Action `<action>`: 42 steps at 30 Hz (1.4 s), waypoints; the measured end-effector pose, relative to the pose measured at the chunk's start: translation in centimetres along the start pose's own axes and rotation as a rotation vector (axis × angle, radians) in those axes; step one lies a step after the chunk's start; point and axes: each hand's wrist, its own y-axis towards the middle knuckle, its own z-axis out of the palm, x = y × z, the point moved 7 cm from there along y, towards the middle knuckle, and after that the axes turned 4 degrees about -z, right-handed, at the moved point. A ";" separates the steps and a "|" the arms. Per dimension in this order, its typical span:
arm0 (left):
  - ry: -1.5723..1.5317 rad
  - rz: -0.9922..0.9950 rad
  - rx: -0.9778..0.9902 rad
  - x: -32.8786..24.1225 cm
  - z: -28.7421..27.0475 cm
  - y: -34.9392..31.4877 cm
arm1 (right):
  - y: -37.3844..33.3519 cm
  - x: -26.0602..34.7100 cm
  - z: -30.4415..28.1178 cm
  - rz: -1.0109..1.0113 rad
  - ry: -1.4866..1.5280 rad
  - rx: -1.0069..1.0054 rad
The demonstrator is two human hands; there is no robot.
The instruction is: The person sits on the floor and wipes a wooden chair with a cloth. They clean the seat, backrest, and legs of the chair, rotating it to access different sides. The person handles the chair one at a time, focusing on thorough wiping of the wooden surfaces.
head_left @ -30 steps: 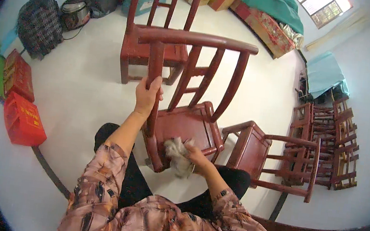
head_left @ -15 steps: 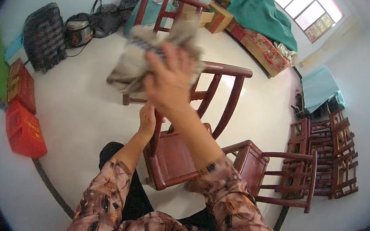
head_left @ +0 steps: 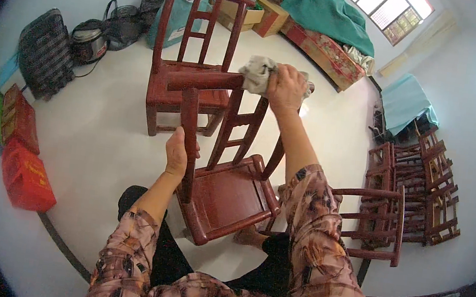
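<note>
A dark red wooden chair (head_left: 226, 193) stands right in front of me, its seat near my legs and its backrest rising toward me. My left hand (head_left: 176, 154) is closed round the left upright of that backrest. Over the right part of the top rail (head_left: 201, 81), my right hand (head_left: 285, 89) presses a crumpled grey-beige cloth (head_left: 255, 74) that wraps the wood. The hand covers part of the cloth and the rail's right end.
A matching chair (head_left: 188, 92) stands just beyond, and another chair (head_left: 375, 194) is at my right. Several wooden stools or chairs (head_left: 414, 188) are stacked by the right wall. Along the left wall are a red box (head_left: 26, 176), a pot (head_left: 89, 41) and a dark woven bag (head_left: 47, 54).
My right hand has brought the cloth from the left, where it was blurred above the chair back, rightward onto the top rail. My left hand stays on the upright.
</note>
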 end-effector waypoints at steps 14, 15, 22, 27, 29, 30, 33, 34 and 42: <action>0.040 0.050 0.034 -0.9 -0.1 -0.3 | -5.2 -5.7 0.2 0.280 -0.059 -0.129; 0.044 0.059 0.023 -0.9 -0.2 -0.3 | -5.7 -5.6 0.4 0.288 -0.049 -0.107; 0.039 -0.005 0.020 -0.1 0.3 -0.1 | -15.8 -6.2 -0.3 0.362 -0.116 0.014; 0.078 0.000 0.000 -0.2 0.2 -0.2 | -22.3 -6.4 0.5 0.411 -0.045 0.096; 0.074 0.023 -0.003 -0.7 -0.2 -0.1 | -25.6 -5.8 1.0 0.563 0.005 0.176; 0.083 0.021 -0.006 -0.9 -0.1 -0.2 | -27.6 -5.7 1.2 0.622 0.033 0.214; 0.106 0.039 0.013 -1.0 0.2 -0.4 | -34.3 -5.5 1.9 0.836 0.135 0.388; 0.095 0.020 -0.003 -0.8 0.1 -0.4 | -36.1 -4.8 1.9 0.789 0.038 0.490; 0.033 0.017 0.011 -0.3 -0.1 0.0 | -38.5 -9.0 4.7 1.387 1.276 0.510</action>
